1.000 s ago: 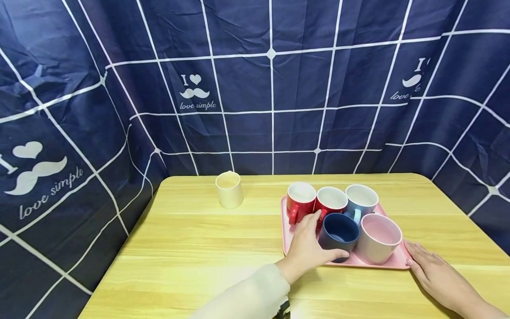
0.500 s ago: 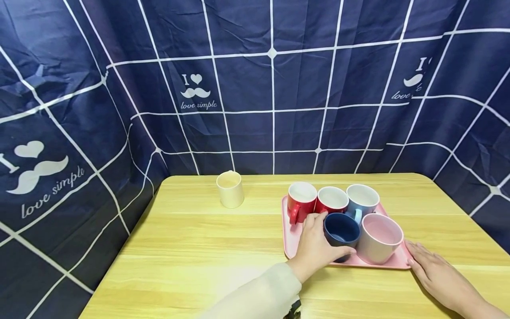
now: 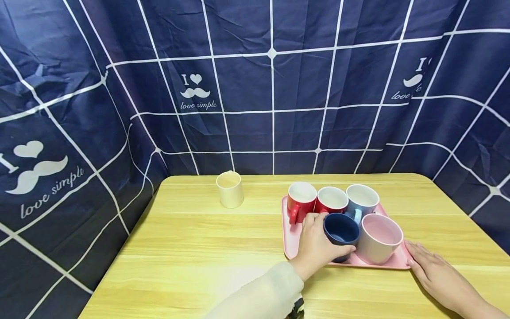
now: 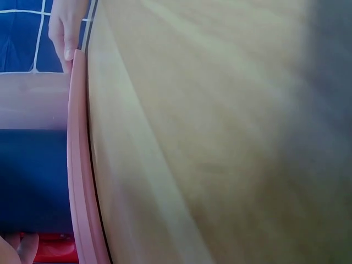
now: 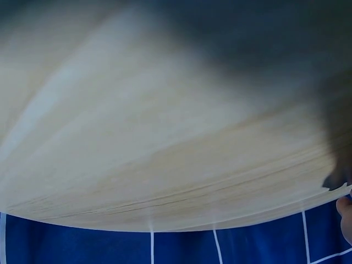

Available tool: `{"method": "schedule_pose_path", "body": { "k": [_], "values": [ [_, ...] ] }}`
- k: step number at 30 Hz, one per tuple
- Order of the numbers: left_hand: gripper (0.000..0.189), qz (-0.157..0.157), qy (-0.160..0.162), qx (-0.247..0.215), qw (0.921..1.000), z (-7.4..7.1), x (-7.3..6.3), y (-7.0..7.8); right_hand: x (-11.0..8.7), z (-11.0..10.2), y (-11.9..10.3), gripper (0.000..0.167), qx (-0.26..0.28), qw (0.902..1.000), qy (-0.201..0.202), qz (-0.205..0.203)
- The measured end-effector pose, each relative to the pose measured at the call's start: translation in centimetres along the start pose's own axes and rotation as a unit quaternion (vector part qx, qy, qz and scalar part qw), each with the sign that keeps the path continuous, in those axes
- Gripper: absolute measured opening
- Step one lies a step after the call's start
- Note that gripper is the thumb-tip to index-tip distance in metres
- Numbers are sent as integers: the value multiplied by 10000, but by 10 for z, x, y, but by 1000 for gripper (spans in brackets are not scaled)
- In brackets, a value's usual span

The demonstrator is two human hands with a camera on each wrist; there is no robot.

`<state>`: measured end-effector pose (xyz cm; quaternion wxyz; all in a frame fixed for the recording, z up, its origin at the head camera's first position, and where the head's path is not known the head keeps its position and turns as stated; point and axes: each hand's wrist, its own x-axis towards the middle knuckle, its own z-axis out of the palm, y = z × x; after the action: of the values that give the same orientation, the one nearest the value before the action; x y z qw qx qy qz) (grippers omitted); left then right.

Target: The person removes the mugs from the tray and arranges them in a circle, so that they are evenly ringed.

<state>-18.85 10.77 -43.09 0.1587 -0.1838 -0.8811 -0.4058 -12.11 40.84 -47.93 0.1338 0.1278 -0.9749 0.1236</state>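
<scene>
My left hand (image 3: 316,246) grips a dark blue mug (image 3: 341,230) at the front of a pink tray (image 3: 292,243), thumb along its near side and fingers round its left. In the left wrist view, fingertips (image 4: 27,247) lie against the blue mug's wall (image 4: 33,181). Right beside it stands a pink mug (image 3: 375,246). Behind are a red mug (image 3: 299,208) and another red mug (image 3: 332,200), both white inside, then a light blue mug (image 3: 361,200). My right hand (image 3: 442,277) rests at the tray's right edge, fingers straight, palm down.
A cream mug (image 3: 231,192) stands apart on the wooden table (image 3: 191,248), toward the back left. Dark blue curtains (image 3: 247,124) with white lines rise behind the table and on both sides.
My left hand has shifted slightly right, its thumb reaching farther along the dark blue mug's front, and the mug has edged right with it. My right hand has kept its place.
</scene>
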Motion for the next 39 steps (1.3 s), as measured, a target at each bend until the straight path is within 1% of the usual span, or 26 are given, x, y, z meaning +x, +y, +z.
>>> {"method": "schedule_pose_path", "body": {
  "k": [4,9,14,19,23,28,31,35,39],
  "values": [
    [79,133,-6,122,9998,-2,1,-1,0,0,0,48,16,10000,-39,27],
    [75,334,-8,65,9994,-7,2,0,0,0,1,48,8,9999,-97,67],
    [77,403,-9,-5,9992,-15,7,9,1,-1,1,48,23,9999,-125,71],
    [77,499,-10,-19,9988,-28,17,21,0,-1,1,48,22,10000,-44,-11],
    [76,573,-29,-130,9983,-41,27,30,0,0,2,48,9,10000,-11,-54],
    [73,753,98,-169,9970,-60,40,42,0,-1,2,48,17,10000,-46,-16],
    [72,808,178,-311,9961,-72,48,48,0,-1,2,48,35,10000,-65,13],
    [75,857,377,-420,9947,-91,60,52,0,-1,2,48,26,10000,-45,12],
    [75,948,573,-480,9927,-111,71,50,0,-1,1,48,26,10000,-60,21]
  ]
}}
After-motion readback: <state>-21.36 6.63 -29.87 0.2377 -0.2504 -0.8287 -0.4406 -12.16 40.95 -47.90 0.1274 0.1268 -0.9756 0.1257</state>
